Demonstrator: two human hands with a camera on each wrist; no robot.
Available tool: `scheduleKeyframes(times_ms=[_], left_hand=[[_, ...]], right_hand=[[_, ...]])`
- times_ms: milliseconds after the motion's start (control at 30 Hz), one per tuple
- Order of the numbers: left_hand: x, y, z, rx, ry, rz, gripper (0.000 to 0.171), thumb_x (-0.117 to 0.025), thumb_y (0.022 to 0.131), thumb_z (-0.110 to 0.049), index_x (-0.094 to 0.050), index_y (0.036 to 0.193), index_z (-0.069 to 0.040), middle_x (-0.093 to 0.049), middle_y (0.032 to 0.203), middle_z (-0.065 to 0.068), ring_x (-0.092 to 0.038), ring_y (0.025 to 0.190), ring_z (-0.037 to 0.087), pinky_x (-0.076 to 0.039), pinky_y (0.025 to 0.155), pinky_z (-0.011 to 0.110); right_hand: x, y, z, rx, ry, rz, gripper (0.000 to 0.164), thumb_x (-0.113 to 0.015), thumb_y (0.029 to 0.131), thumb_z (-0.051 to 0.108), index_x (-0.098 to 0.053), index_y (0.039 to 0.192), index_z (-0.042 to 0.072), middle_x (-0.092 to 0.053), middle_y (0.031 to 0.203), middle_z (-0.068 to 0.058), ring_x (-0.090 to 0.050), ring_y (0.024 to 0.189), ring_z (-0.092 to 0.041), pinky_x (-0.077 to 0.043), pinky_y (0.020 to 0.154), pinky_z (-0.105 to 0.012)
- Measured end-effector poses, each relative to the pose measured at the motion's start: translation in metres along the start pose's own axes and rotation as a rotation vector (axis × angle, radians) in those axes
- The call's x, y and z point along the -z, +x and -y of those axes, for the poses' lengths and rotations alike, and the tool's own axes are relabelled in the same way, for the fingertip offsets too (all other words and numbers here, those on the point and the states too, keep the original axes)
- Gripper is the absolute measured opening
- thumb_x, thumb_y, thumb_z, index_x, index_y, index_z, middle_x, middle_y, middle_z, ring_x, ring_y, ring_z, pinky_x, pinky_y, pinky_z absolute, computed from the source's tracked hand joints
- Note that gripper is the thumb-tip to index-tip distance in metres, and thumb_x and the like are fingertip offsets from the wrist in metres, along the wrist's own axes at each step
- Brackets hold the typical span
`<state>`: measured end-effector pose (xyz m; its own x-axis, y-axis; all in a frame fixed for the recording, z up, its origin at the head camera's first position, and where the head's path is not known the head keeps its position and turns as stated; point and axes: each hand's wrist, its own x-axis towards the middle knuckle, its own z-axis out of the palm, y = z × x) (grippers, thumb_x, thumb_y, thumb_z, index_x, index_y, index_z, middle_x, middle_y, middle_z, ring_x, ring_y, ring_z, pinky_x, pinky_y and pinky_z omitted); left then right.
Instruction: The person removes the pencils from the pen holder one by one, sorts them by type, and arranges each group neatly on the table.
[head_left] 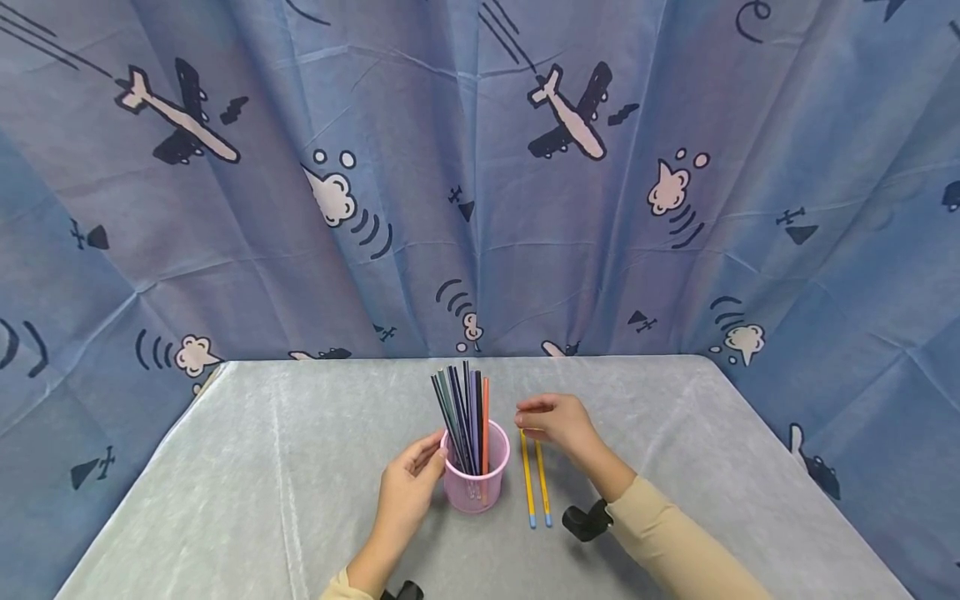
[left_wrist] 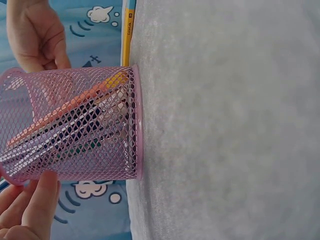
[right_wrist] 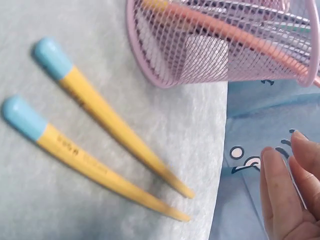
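Note:
A pink mesh pencil cup (head_left: 472, 492) stands upright on the table, holding several dark, green and purple pencils and one orange pencil (head_left: 486, 417). My left hand (head_left: 408, 487) touches the cup's left side with its fingertips; in the left wrist view the fingers (left_wrist: 42, 205) lie against the mesh. To the cup's right, two yellow pencils (head_left: 528, 479) (head_left: 543, 483) with light blue ends lie side by side. Over their far ends hovers my right hand (head_left: 558, 421), fingers slightly bent and thumb apart. Nothing shows between its fingers in the right wrist view (right_wrist: 290, 195).
A pale grey cloth covers the table (head_left: 225, 500). Behind it hangs a blue curtain (head_left: 420, 167) printed with planes and clouds. A black wrist mount (head_left: 587, 522) sits below the right sleeve, close to the pencils' blue ends.

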<state>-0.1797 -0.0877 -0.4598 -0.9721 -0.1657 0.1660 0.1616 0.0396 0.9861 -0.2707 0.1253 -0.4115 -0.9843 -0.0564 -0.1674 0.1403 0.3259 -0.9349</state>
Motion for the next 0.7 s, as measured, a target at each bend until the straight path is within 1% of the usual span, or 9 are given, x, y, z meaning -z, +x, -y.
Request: scheduleKeyframes(times_ms=[333,400,633,700], left_hand=[[0.0,-0.001,-0.002,0.001,0.007,-0.006,0.034,-0.062,0.097,-0.007,-0.061,0.127,0.009,-0.065,0.126,0.028,-0.064,0.119,0.038,-0.059,0.09,0.022],[0.0,-0.001,-0.002,0.002,0.004,-0.007,0.034,-0.062,0.096,-0.007,-0.061,0.127,0.009,-0.065,0.126,0.028,-0.064,0.119,0.038,-0.059,0.09,0.022],[0.0,0.0,-0.001,0.004,-0.007,-0.004,0.034,-0.062,0.096,-0.006,-0.061,0.127,0.009,-0.065,0.126,0.027,-0.064,0.118,0.037,-0.059,0.09,0.02],[0.0,0.0,-0.001,0.005,-0.01,-0.002,0.034,-0.062,0.096,-0.006,-0.061,0.127,0.009,-0.065,0.126,0.027,-0.064,0.118,0.037,-0.059,0.09,0.02]], right_hand=[[-0.004,-0.004,0.009,0.052,0.051,0.068,0.028,-0.073,0.087,0.003,-0.069,0.112,-0.008,-0.072,0.11,-0.021,-0.073,0.092,-0.02,-0.063,0.087,-0.039],[-0.005,-0.005,0.011,0.055,0.055,0.071,0.028,-0.073,0.087,0.003,-0.069,0.112,-0.008,-0.072,0.111,-0.021,-0.072,0.092,-0.019,-0.063,0.087,-0.039],[-0.01,-0.006,0.015,0.073,0.091,0.101,0.028,-0.072,0.088,0.001,-0.068,0.112,-0.01,-0.07,0.113,-0.025,-0.072,0.09,-0.018,-0.063,0.087,-0.039],[-0.012,-0.007,0.016,0.075,0.105,0.101,0.028,-0.073,0.087,0.001,-0.068,0.111,-0.01,-0.071,0.112,-0.024,-0.072,0.088,-0.017,-0.063,0.086,-0.038]])
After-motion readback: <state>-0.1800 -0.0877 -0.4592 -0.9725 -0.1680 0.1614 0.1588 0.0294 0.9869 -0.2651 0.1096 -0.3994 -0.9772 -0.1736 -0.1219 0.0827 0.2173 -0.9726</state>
